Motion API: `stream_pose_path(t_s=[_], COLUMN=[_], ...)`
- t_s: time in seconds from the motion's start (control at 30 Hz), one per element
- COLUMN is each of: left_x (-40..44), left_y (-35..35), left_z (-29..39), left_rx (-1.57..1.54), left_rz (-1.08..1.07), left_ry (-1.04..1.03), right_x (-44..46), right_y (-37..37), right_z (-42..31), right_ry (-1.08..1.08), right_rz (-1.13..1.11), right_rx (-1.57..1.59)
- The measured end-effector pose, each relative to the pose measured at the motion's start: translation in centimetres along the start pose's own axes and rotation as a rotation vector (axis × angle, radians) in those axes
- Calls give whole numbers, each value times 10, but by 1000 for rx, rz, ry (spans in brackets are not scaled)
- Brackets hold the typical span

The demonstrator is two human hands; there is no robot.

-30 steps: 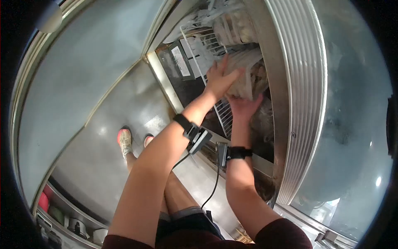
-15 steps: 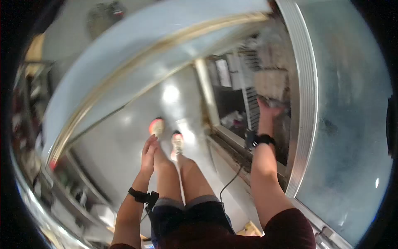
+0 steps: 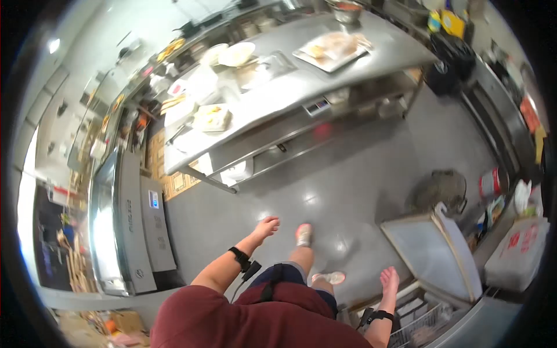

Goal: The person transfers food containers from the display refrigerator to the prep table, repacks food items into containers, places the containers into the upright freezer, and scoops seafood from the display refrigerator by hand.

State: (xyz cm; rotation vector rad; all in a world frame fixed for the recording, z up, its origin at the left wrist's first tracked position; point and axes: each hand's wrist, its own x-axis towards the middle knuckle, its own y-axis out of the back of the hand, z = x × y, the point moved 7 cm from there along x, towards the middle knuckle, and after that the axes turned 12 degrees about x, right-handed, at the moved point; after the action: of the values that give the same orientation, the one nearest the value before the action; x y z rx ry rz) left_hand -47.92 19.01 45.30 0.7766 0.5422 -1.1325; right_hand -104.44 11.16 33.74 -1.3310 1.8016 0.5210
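Note:
My left hand [image 3: 266, 227] hangs over the grey floor [image 3: 232, 211], its fingers curled in; what they hold, if anything, does not show. Over at the lower right, my right hand [image 3: 389, 279] is raised above the edge of the open freezer, with its fingers loosely up and no object seen in it. Below that hand, a white wire rack [image 3: 422, 326] shows inside the freezer. The freezer's open door [image 3: 432, 249] stands just to the right of my right hand. Black straps with small devices are on both wrists.
A long steel table [image 3: 261, 110] crosses the upper view, with a white tray [image 3: 332, 58] and food dishes on it. A glass-fronted cabinet [image 3: 130, 226] stands left. At the right are a dark bag [image 3: 449, 61], a red-labelled tin [image 3: 491, 182] and a white plastic bag [image 3: 516, 255].
My body and view have turned from the freezer toward the room. First my left hand, then my right, came away from the wrapped packages inside.

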Motion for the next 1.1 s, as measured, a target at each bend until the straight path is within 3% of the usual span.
stream_pose_path(t_s=[0.2,0.27,0.37,0.47,0.57,0.67,0.73,0.8,0.83,0.9,1.0,1.1], left_x=[1,20,15,-8,-13,-12,-9,-5,-3,0,14,32], left_y=[172,233,326,401,454,494,516,536,548,572,606,635], left_z=[-41,-54,-39,-37,-54,-60,-59,-58,-57,-48,-42,-28], left_rx=[-376,-480,-565,-600,-702,-787,-863,-912,-925,-955,-1031,-1049], left_rz=[224,268,383,497,583,649,684,721,740,784,838,818], left_ry=[21,-24,-209,-158,-123,-132,-162,-190,-206,-202,-177,-257], right_x=[-8,-20,-43,-83,-165,-230,-244,-241,-244,-232,-207,-190], right_y=[-231,-312,-448,-609,-766,-894,-969,-1044,-1074,-1129,-1188,-1211], right_z=[-45,-37,9,68,100,111,115,124,129,133,150,170], right_ry=[300,326,145,206,431,217,237,282,202,350,429,468], right_rz=[-215,-214,-354,-735,-1109,-1179,-1135,-1230,-1228,-1129,-971,-946], right_rx=[-502,-571,-714,-1008,-1201,-949,-912,-783,-701,-799,-1273,-1339])
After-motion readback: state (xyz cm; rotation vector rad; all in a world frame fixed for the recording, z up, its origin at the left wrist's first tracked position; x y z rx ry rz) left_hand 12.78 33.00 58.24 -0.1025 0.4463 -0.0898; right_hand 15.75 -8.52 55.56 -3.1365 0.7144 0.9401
